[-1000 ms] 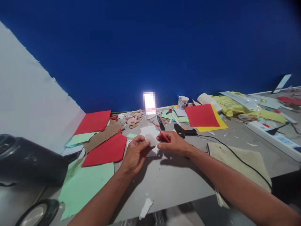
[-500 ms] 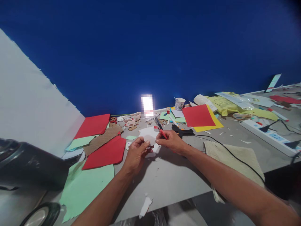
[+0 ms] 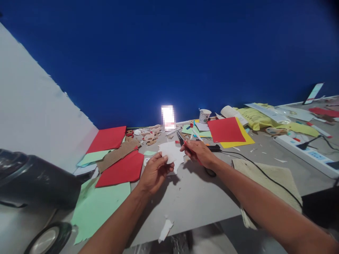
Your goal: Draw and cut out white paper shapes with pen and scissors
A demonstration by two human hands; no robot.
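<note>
My left hand (image 3: 158, 170) pinches a small piece of white paper (image 3: 169, 154) between thumb and fingers, above the table. Beneath it lies a larger torn white sheet (image 3: 179, 163). Just to the right, my right hand (image 3: 197, 152) is closed round a slim red tool (image 3: 199, 161); my fingers hide most of it, so its kind is unclear. A dark pen-like object (image 3: 180, 137) lies beyond my right fingertips. The black glue gun (image 3: 214, 147) is partly hidden behind my right hand, its cord running right.
Red sheets (image 3: 120, 168), corrugated cardboard (image 3: 119, 155) and green paper (image 3: 103, 204) lie left. Behind are wooden cutouts (image 3: 150, 137), a glowing screen (image 3: 168, 118) and a paper cup (image 3: 204, 116). A cloth (image 3: 267, 176) and power strip (image 3: 307, 155) lie right.
My right hand has drawn slightly right, away from the white paper, and turned. The left hand still holds the paper, now tilted differently. The whole view has shifted a little.
</note>
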